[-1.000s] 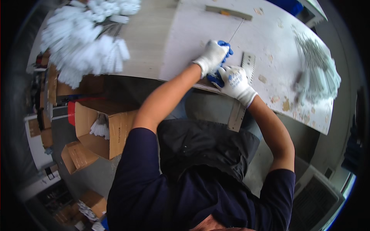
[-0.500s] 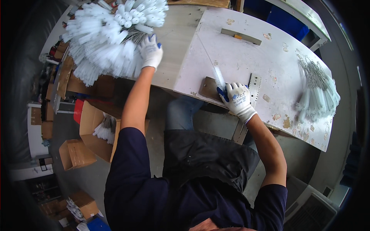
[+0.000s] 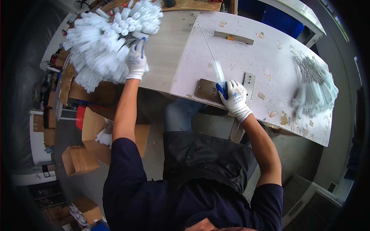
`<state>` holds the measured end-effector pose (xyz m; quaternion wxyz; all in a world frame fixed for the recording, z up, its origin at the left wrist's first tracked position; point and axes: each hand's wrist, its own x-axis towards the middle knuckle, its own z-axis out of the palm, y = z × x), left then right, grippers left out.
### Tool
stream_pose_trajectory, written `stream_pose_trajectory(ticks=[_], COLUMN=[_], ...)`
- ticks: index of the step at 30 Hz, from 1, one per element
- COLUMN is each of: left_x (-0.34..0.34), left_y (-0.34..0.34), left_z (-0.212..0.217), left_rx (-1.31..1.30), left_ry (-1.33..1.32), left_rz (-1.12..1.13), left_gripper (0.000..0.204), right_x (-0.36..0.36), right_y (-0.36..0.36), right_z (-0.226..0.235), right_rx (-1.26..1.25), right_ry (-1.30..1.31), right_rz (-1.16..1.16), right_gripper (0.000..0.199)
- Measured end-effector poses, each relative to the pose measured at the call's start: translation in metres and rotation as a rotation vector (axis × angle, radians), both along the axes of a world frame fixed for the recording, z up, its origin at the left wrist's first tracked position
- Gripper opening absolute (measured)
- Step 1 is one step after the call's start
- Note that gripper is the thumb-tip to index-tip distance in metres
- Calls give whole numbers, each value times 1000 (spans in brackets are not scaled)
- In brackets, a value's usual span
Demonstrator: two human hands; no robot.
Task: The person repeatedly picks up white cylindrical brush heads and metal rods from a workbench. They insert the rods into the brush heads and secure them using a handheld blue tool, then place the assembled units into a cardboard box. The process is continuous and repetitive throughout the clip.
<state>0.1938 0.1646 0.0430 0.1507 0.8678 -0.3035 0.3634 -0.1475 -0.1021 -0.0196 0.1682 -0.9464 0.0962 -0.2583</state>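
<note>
open cardboard boxes (image 3: 96, 134) on the floor, a blue bin (image 3: 279, 21) behind the table, a metal strip (image 3: 233, 37).

Two gloved hands are seen: the left hand (image 3: 136, 61) at the desk's left edge and the right hand (image 3: 233, 96) at its near edge. Two heaps of white bristle brushes are counted, one large heap (image 3: 104, 38) at the left corner of the desk (image 3: 169, 46) and one smaller heap (image 3: 314, 88) at the right edge; the brushes within each are too many and too overlapped to be counted. One single long brush (image 3: 214, 57) is laid across the middle. One perforated metal strip (image 3: 249, 82), one dark flat plate (image 3: 207, 90) and one narrow grey bar (image 3: 234, 37) are counted. At least three open cardboard boxes (image 3: 79, 159) are seen on the floor.
</note>
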Motion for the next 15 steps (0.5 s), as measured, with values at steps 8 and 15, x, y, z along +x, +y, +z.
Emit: stream_pose_trajectory(ticks=[8, 15], left_x=[-18, -74], left_y=[32, -12], left_z=[74, 64], left_rx=[-1019, -964], left_ry=[118, 398], left_rz=[-255, -347], left_gripper=[39, 33], right_x=[0, 2], right_y=[4, 6], right_z=[5, 3], right_rx=[3, 13], right_ry=[-6, 1], right_rz=[-8, -10], right_gripper=[27, 28])
